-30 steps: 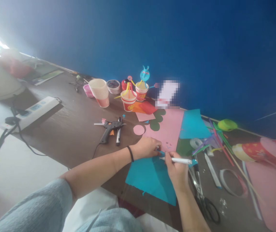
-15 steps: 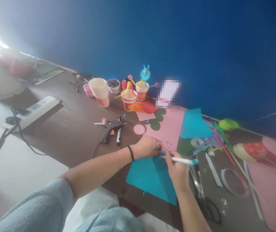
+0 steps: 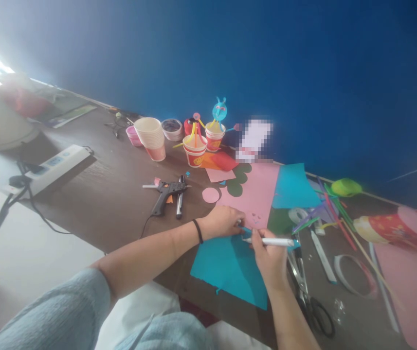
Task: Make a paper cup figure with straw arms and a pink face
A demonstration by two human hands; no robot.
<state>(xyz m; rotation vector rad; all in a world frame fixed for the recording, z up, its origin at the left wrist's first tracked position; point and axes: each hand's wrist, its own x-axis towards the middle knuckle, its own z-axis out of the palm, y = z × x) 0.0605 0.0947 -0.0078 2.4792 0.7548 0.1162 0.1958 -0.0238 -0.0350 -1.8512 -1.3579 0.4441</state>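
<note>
My right hand (image 3: pixel 268 257) is closed round a white pen (image 3: pixel 272 241), whose tip points left at a small teal paper piece (image 3: pixel 245 229). My left hand (image 3: pixel 223 221) rests curled on the table and pinches that small piece from the left. Both hands work above a large teal paper sheet (image 3: pixel 226 267) near the table's front edge. A pink paper sheet (image 3: pixel 257 194) lies just beyond the hands.
A black glue gun (image 3: pixel 166 194) and a marker (image 3: pixel 179 204) lie to the left. Paper cups (image 3: pixel 153 138) and cup figures (image 3: pixel 195 148) stand at the back. Scissors (image 3: pixel 306 296), tape rings (image 3: pixel 354 282), straws (image 3: pixel 332 209) and another teal sheet (image 3: pixel 292 187) fill the right. A power strip (image 3: pixel 53 165) lies far left.
Almost nothing differs; my right hand with the pen has shifted very slightly and my left hand stays in place.
</note>
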